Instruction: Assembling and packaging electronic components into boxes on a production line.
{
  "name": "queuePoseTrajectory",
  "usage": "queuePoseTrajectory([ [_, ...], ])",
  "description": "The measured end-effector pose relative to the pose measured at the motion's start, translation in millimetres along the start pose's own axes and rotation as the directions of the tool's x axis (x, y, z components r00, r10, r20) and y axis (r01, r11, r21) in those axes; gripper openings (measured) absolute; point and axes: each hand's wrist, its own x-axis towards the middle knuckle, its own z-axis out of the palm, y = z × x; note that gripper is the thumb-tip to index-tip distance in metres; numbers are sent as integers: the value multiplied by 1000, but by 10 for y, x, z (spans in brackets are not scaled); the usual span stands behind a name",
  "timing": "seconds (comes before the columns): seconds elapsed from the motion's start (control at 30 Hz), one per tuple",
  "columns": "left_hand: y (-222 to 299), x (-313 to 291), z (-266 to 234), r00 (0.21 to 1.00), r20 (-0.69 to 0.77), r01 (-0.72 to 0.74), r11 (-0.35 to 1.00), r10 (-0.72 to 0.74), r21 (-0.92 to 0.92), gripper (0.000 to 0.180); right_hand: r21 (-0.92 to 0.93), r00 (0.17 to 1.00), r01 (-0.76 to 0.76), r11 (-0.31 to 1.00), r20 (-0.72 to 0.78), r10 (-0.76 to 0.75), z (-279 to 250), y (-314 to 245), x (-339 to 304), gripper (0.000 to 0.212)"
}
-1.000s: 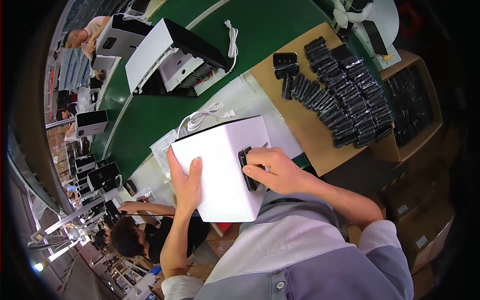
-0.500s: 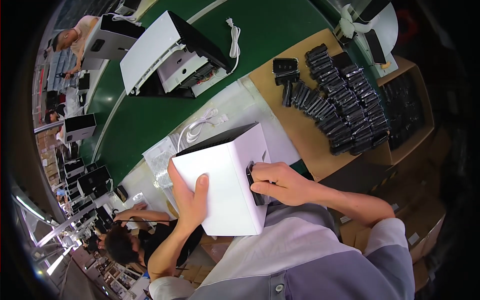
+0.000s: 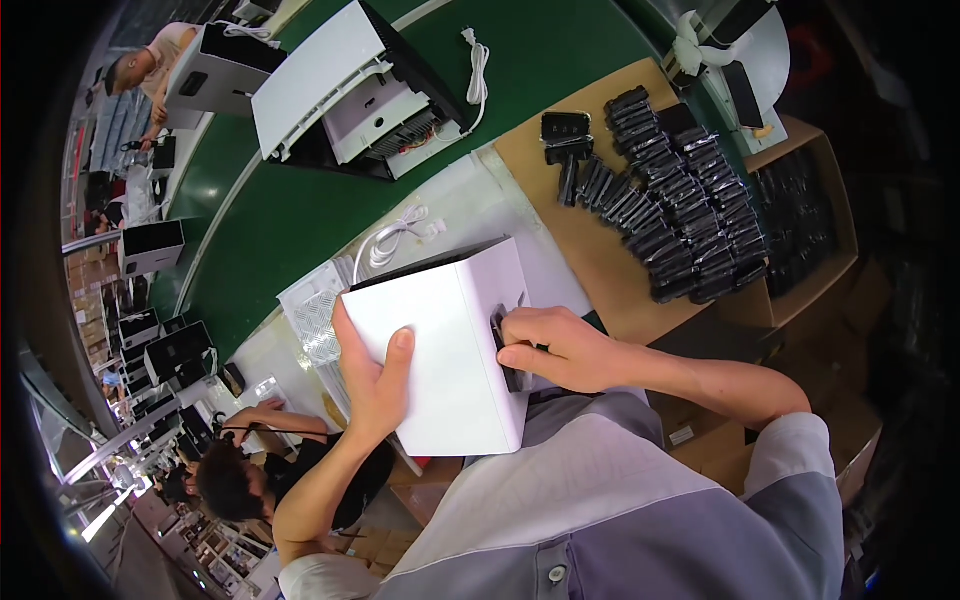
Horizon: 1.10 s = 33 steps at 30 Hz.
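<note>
A white box-shaped appliance (image 3: 440, 365) with a black vented side (image 3: 425, 265) rests tilted at the near edge of the worktable, close to my body. My left hand (image 3: 375, 385) grips its left edge, thumb lying on the white face. My right hand (image 3: 565, 350) pinches a dark rectangular part (image 3: 511, 350) against the right side of the appliance, below a small slot. The fingers hide much of this part, and I cannot tell whether it sits in the housing. A bundled white power cord (image 3: 395, 240) lies behind the appliance.
Many wrapped black parts (image 3: 690, 210) are stacked on a cardboard sheet (image 3: 530, 165) to the right, beside a carton (image 3: 835, 240). An opened appliance (image 3: 320, 85) stands on the green conveyor (image 3: 265, 240). A white fan (image 3: 695, 45) is at far right. Co-workers (image 3: 235, 480) sit along the left.
The view has shifted slightly. Both hands keep their hold, and the appliance sits a little higher in view. The opened unit on the conveyor appears slightly farther right.
</note>
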Motion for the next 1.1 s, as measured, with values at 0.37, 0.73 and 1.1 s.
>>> queuePoseTrajectory([
  [0.37, 18, -82, -49, 1000, -5, 18, 999, -18, 38, 68, 87, 998, -35, 996, 53, 30, 263, 131, -208, 28],
  [0.73, -189, -424, -420, 984, -175, 43, 989, -18, 140, 57, 95, 863, -41, 995, -497, 84, -85, 389, -221, 27],
  [1.1, 479, -333, -77, 922, 306, 322, 908, -236, -268, 24, 265, 623, 195, 944, -777, 90, 149, 657, 2, 25],
])
